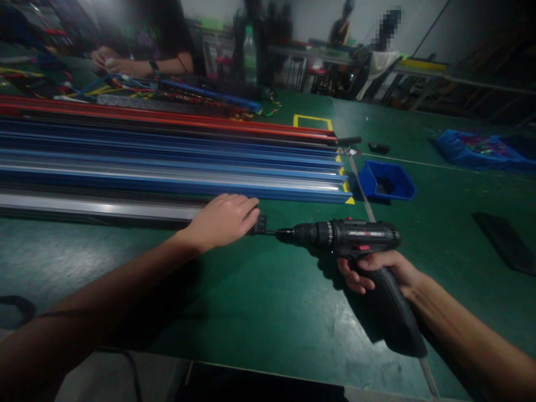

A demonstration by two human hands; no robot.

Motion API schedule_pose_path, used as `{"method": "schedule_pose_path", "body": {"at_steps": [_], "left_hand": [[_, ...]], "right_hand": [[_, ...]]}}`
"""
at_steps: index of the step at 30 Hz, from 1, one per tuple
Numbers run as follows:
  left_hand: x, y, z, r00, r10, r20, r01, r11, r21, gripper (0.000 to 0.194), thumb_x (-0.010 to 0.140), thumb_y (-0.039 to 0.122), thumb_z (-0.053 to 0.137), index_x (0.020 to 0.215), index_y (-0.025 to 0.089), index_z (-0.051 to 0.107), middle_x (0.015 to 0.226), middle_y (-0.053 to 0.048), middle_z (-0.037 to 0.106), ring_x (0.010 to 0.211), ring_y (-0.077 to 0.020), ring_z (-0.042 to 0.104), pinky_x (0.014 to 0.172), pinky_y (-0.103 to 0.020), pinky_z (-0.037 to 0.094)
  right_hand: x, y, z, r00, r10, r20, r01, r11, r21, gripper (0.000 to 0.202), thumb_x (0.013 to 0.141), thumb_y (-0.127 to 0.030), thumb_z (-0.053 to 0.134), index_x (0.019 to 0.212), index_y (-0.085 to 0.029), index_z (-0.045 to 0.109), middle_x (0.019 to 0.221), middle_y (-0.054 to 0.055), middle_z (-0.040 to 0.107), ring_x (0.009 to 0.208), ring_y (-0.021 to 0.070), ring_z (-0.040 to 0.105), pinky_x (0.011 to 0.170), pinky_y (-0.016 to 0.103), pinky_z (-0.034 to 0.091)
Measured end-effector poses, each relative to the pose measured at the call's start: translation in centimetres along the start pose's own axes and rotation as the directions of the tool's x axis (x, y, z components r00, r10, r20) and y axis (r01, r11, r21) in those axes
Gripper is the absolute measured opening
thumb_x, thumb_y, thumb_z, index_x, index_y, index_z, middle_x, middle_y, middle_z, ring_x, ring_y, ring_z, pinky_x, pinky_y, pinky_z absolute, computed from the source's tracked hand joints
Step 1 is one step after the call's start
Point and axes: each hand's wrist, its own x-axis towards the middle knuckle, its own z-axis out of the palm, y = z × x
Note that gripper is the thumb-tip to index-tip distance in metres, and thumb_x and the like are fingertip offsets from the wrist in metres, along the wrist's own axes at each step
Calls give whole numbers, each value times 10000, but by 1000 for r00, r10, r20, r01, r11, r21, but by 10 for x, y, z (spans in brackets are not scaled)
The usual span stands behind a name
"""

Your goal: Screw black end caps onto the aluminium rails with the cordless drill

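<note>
My right hand (372, 268) is wrapped round the grip of a black power drill (364, 234), which lies level and points left. The drill's bit reaches a small black end piece (260, 224) at the right end of a long grey metal profile (104, 206). Over that end of the profile lies my left hand (224, 220), its fingers closed round it and partly hidden. Behind the grey profile, several blue profiles (167, 167) and a red one (251, 125) run side by side across the green table (251, 312).
A blue bin (387, 181) holding small dark parts stands right of the profiles. Farther right are a blue bag of parts (481, 148) and a dark flat object (505, 240). Across the table, a person's hands (121, 64) are near coloured wires.
</note>
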Motion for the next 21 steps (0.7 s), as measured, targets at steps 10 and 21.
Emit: {"method": "schedule_pose_path", "body": {"at_steps": [10, 21], "left_hand": [[0, 0, -1, 1000, 4, 3, -4, 1000, 11, 528, 1075, 386, 281, 1310, 95, 654, 1154, -164, 748, 1057, -307, 706, 921, -481, 533], [0, 1, -1, 1000, -6, 3, 6, 1000, 30, 483, 1068, 369, 300, 1251, 113, 667, 1076, -143, 751, 1009, -299, 709, 892, -458, 529]], "right_hand": [[0, 0, 2, 1000, 6, -15, -6, 1000, -29, 256, 829, -195, 674, 1009, -26, 742, 815, 95, 650, 562, 91, 517, 653, 277, 533], [0, 0, 0, 1000, 7, 0, -7, 1000, -29, 290, 832, -201, 663, 1020, 6, 736, 835, 116, 661, 573, 93, 546, 663, 275, 538]]}}
